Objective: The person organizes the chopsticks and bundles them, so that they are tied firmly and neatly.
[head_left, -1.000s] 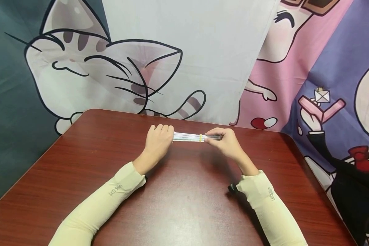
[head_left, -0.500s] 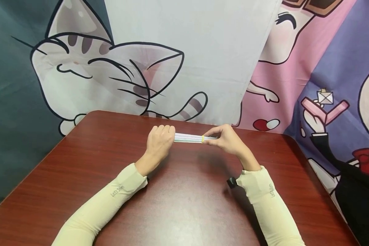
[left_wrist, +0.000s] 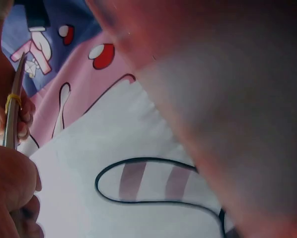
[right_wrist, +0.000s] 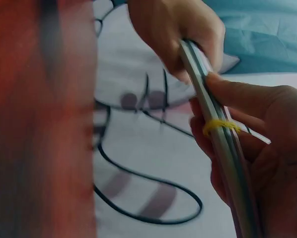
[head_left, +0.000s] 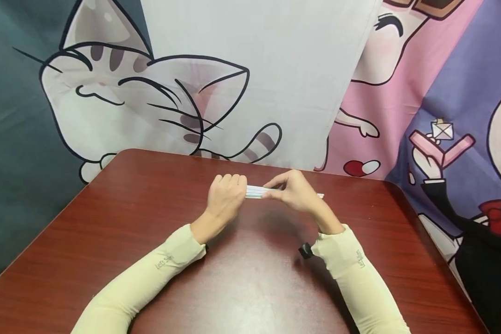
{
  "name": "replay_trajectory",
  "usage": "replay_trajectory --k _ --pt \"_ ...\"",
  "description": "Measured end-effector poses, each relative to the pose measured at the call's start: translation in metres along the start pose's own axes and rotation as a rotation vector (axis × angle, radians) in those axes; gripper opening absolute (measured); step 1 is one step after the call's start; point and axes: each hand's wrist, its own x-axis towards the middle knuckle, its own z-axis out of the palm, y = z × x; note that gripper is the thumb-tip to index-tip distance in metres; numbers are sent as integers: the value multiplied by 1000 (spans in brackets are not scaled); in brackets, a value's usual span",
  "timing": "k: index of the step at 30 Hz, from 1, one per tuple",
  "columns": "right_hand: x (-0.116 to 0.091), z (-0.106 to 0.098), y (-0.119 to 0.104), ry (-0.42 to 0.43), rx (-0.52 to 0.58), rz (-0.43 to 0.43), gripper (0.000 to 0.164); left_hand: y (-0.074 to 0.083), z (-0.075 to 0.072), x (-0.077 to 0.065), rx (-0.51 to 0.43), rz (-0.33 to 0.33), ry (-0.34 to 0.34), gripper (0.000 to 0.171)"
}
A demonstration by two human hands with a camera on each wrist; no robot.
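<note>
A bundle of thin pale sticks (head_left: pixel 254 191) is held level above the table between both hands. My left hand (head_left: pixel 227 198) grips one end, its fingers curled round it. Farther along, my right hand (head_left: pixel 297 192) pinches the bundle between thumb and fingers, close beside the left. A yellow rubber band (right_wrist: pixel 221 127) circles the bundle within the right hand's grasp, just behind the thumb tip; the head view hides it. The bundle's other end (head_left: pixel 320 195) shows past the right wrist. How many sticks there are is unclear.
The brown wooden table (head_left: pixel 242 287) lies under both arms. A cloth backdrop (head_left: pixel 292 83) with cartoon figures hangs behind its far edge. A small black device (head_left: pixel 305 251) sits at the right cuff.
My right hand has slid left along the bundle, past the rubber band, toward the left hand. The left hand has shifted slightly right. The band is no longer visible in the head view.
</note>
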Motion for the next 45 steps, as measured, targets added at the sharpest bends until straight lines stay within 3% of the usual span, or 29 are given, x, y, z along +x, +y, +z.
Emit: replay_trajectory --k 2,4,10,15,22,30,36,39,45 --pt "-2 -4 -4 -24 -11 12 25 5 -2 1 -1 20 -10 19" --pt "-7 -14 -5 -10 -27 35 28 6 -4 1 -1 -1 -22 18" --pt "-13 -37 -2 -56 -14 74 20 0 -10 0 -18 -56 -30 20" --pt "-8 -33 0 -95 22 75 17 0 -10 -1 -22 -34 -2 19" --pt "-4 -21 1 -45 84 49 14 1 -9 1 4 -56 10 20" --pt "-4 -13 4 -7 79 48 14 3 -11 1 2 -62 -18 20" --pt "0 0 3 -80 93 45 16 16 -9 -3 -2 -39 -55 19" --pt "0 -5 -4 -113 85 56 20 22 -9 -1 -4 -35 -68 17" --pt "-8 -27 0 -81 79 66 27 13 -8 1 17 -53 -68 18"
